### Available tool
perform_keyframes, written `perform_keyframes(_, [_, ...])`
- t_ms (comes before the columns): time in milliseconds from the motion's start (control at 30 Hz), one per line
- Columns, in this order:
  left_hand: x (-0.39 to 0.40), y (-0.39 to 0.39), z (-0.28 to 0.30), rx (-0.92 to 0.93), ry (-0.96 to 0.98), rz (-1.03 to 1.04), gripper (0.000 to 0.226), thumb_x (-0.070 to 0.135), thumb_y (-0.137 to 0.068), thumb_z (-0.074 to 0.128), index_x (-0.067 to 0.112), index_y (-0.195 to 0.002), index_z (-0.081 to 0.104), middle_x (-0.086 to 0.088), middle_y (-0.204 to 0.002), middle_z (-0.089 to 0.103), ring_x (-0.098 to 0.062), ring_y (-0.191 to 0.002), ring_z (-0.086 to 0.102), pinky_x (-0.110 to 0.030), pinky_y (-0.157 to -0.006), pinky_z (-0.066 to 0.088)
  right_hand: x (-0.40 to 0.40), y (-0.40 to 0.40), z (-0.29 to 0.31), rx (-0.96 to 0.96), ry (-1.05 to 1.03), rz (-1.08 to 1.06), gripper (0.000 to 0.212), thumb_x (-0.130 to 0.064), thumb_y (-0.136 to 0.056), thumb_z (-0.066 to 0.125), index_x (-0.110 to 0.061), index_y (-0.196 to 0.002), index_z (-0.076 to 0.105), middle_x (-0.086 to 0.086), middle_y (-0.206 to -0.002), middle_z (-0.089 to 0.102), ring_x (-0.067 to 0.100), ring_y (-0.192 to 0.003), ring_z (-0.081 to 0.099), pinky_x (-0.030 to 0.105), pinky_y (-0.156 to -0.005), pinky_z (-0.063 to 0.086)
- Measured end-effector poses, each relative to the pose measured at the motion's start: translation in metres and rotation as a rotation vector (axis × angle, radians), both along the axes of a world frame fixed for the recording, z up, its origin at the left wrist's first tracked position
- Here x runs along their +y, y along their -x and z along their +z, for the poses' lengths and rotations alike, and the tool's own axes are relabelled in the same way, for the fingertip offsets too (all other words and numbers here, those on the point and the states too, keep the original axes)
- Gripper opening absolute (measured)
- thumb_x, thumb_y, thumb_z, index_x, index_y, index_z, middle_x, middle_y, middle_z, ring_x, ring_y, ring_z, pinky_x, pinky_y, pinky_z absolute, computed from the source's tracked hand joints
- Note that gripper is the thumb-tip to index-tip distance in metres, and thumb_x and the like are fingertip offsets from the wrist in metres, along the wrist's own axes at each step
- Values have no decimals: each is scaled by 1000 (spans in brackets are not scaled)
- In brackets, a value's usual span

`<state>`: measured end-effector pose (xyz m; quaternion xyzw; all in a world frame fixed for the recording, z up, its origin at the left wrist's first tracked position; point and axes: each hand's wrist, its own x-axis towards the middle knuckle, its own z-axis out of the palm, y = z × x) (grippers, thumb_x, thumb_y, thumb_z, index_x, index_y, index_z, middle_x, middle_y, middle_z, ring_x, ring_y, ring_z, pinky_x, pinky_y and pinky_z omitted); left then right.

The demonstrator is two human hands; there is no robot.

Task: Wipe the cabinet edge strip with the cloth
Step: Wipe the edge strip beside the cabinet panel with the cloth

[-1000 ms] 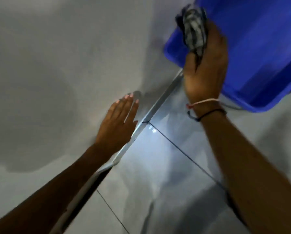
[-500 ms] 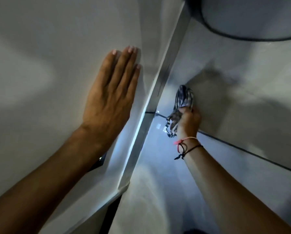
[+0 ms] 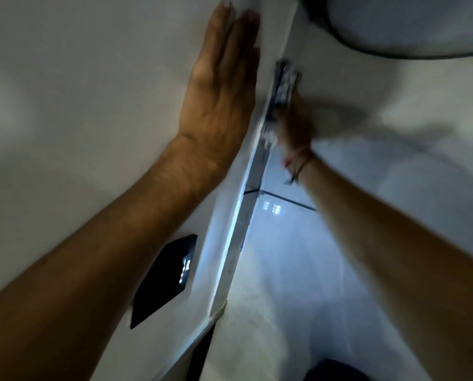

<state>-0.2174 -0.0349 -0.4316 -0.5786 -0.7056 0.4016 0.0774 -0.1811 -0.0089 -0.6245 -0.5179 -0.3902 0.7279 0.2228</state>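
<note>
The cabinet edge strip (image 3: 239,232) is a narrow metallic band running from the lower middle up to the top of the view, along the side of a white cabinet panel (image 3: 92,92). My right hand (image 3: 294,125) is closed around a dark checked cloth (image 3: 283,83) and presses it against the upper part of the strip; the hand is motion-blurred. My left hand (image 3: 221,89) lies flat with fingers together on the white panel, just left of the strip, holding nothing.
A dark rectangular handle recess (image 3: 165,276) sits in the white panel at lower left. Glossy pale floor tiles (image 3: 298,270) with dark grout lines lie to the right. A round grey object with a dark rim (image 3: 408,26) fills the top right corner.
My right hand has carried the cloth from the blue tub down and then up against the edge strip. My left hand has stayed flat on the panel while the view shifted closer.
</note>
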Motion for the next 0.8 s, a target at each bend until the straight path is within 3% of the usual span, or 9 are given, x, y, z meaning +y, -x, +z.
perform_keyframes(100, [-10,5,-11,165,90,-139,81,38,-107,48,1,-164,2,-24,-171,-3,-39,-160,0,-53,-127,-3,-100,-52,20,37,113,195,53,-41,-96,59,-17,-143,57,8,-143,63,20,-137,56,25,-106,45])
perform_keyframes(167, [-11,1,-7,218,160,-156,91,41,-105,54,1,-163,-3,-24,-171,-5,-38,-160,-2,-53,-130,1,-140,-74,40,91,128,305,61,-48,-95,57,-22,-150,49,-2,-155,52,11,-147,43,24,-117,38])
perform_keyframes(233, [-15,-2,-3,193,194,-131,86,41,-107,45,-1,-163,-6,-26,-170,-8,-39,-159,-4,-56,-130,0,-113,-60,31,51,5,293,69,-41,-98,56,-14,-158,34,2,-165,36,11,-154,30,28,-128,23])
perform_keyframes(333, [-30,-5,5,192,216,-177,86,49,-104,35,-2,-163,-2,-27,-170,-4,-40,-159,-2,-61,-129,1,-16,-17,25,23,-105,184,64,-33,-100,53,-4,-154,36,16,-146,52,28,-137,51,37,-120,34])
perform_keyframes(467, [-38,-6,11,190,184,-208,83,47,-101,32,-3,-163,8,-27,-170,6,-40,-159,7,-62,-129,7,74,16,21,47,-97,91,70,-44,-101,50,-14,-160,27,8,-160,44,24,-146,45,18,-114,32])
perform_keyframes(533, [-39,-3,9,172,180,-206,83,47,-100,31,-3,-163,8,-28,-170,5,-40,-159,7,-61,-129,6,39,5,22,53,-135,150,72,-38,-102,51,-10,-161,22,10,-167,33,22,-153,34,18,-122,19])
perform_keyframes(600, [-38,-2,6,166,189,-205,85,48,-100,29,-3,-163,4,-28,-170,0,-41,-159,3,-60,-128,2,-30,-25,16,59,-151,252,72,-33,-102,53,-8,-161,20,11,-168,29,18,-155,29,26,-128,21])
perform_keyframes(700, [-36,-1,2,180,222,-195,90,53,-99,28,-3,-163,-4,-29,-169,-8,-41,-159,-5,-60,-124,-8,-129,-79,32,99,78,477,83,-54,-95,53,-24,-162,15,-1,-170,24,5,-152,25,10,-119,20])
perform_keyframes(800, [-35,-2,0,172,211,-174,91,52,-98,30,-2,-163,-4,-28,-170,-8,-40,-159,-6,-59,-121,-14,-98,-60,32,110,59,408,81,-51,-96,55,-22,-163,18,3,-168,30,16,-155,30,34,-128,25])
